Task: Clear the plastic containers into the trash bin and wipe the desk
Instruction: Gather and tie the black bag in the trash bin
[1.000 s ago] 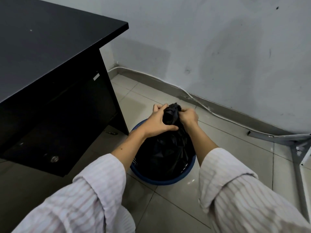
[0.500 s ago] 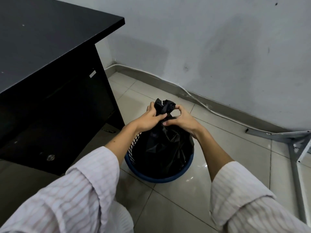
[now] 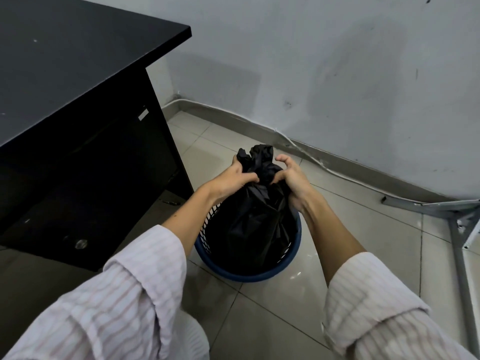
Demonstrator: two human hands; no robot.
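Head view: we have both hands on the gathered neck of the black bin bag (image 3: 254,216), which sits in the blue mesh trash bin (image 3: 259,274) on the tiled floor. Left hand (image 3: 233,178) grip is clamped on the neck at 9 o'clock; right hand (image 3: 291,178) pinches it at 3 o'clock. We judge we are tying off; next comes cinching the crinkled, glossy film. Matte black surface (image 3: 78,74) sits at 10 o'clock, not yet wiped as far as we can tell.
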